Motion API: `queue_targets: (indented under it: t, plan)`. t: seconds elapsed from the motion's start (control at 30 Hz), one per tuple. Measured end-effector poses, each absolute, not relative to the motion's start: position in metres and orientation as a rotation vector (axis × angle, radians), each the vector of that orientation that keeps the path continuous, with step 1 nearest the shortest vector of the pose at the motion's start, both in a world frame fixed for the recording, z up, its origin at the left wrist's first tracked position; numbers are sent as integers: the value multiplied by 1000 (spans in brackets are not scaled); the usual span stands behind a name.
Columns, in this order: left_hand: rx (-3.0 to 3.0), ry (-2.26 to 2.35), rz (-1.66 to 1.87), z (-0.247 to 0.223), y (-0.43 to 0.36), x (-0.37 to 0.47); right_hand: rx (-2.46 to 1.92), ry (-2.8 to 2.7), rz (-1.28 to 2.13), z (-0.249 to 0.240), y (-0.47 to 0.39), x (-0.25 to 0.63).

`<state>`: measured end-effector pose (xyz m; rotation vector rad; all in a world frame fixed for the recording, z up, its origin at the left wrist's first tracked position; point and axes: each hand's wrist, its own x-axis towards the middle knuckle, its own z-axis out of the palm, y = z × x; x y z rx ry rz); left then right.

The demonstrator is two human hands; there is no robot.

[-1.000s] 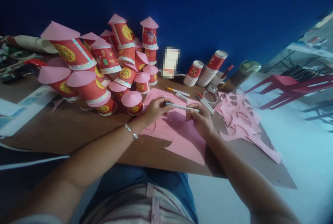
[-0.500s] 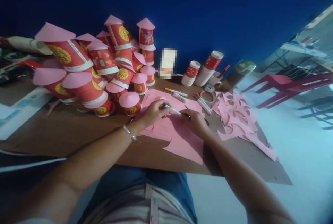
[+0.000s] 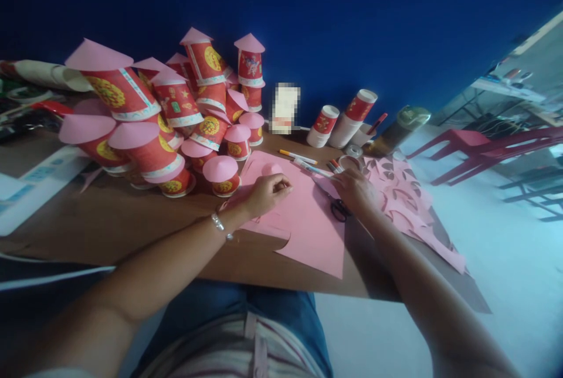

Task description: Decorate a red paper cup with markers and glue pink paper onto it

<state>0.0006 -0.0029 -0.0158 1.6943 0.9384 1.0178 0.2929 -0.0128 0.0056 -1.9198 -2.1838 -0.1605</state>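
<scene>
My left hand (image 3: 269, 193) hovers over the pink paper sheets (image 3: 312, 243), its fingers curled in with nothing visible between them. To the right, my right hand (image 3: 358, 190) is closed around a slim white marker (image 3: 323, 173) that points left across the sheets. Its fingers are beside other markers (image 3: 335, 164) lying by a roll of tape (image 3: 352, 162), partly hiding them. Scissors with black handles (image 3: 339, 210) lie on the paper's right edge, just below my right hand. An orange and white marker (image 3: 298, 157) rests behind the paper.
Red paper-cup lanterns with pink cone tops (image 3: 141, 138) are stacked at the left. Pink paper scraps (image 3: 404, 196) cover the table's right side. Stacked cups (image 3: 324, 126) and a jar (image 3: 400, 129) stand at the back. Red plastic chairs (image 3: 475, 143) stand beyond the table.
My left hand has let go of the white marker. My right hand has moved right and away from me with it, towards the other markers, uncovering the scissors.
</scene>
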Motion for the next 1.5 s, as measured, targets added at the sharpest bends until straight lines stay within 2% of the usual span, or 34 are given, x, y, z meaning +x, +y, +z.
queue_targets:
  t: [0.37, 0.73, 1.07, 1.27, 1.5]
  plan:
    - [1792, 949, 1017, -12, -4, 0, -2179, -2202, -229, 18, -5, 277]
    - [1803, 935, 1004, -16, -5, 2, -1874, -2387, -358, 17, 10, 235]
    - [1799, 939, 1009, -17, -2, 1, -2023, -2391, -412, 20, 51, 242]
    - [1811, 949, 1007, -18, -3, 1, -2048, -2319, -326, 15, 50, 254]
    - [1752, 950, 1013, -11, -5, 2, -1697, -2061, -15, 32, 37, 231]
